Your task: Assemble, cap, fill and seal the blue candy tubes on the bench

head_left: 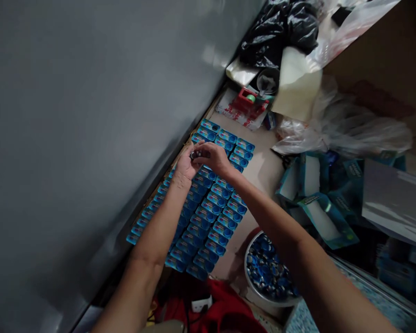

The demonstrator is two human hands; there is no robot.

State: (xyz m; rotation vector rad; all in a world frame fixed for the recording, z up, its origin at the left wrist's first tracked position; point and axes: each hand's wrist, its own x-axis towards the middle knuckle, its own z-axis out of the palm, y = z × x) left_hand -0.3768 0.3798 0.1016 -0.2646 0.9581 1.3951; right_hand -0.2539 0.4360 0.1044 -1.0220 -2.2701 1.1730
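Observation:
Both my hands meet above a grid of several small blue boxes laid in rows on the floor along a grey wall. My left hand and my right hand are closed in a pinch on a small dark round piece held between them. A round white bowl filled with several small blue and dark round pieces sits under my right forearm.
A grey wall fills the left. Opened blue cartons and clear plastic bags lie at right. A black bag, a red tape dispenser and white paper sit at the back. Red cloth is near me.

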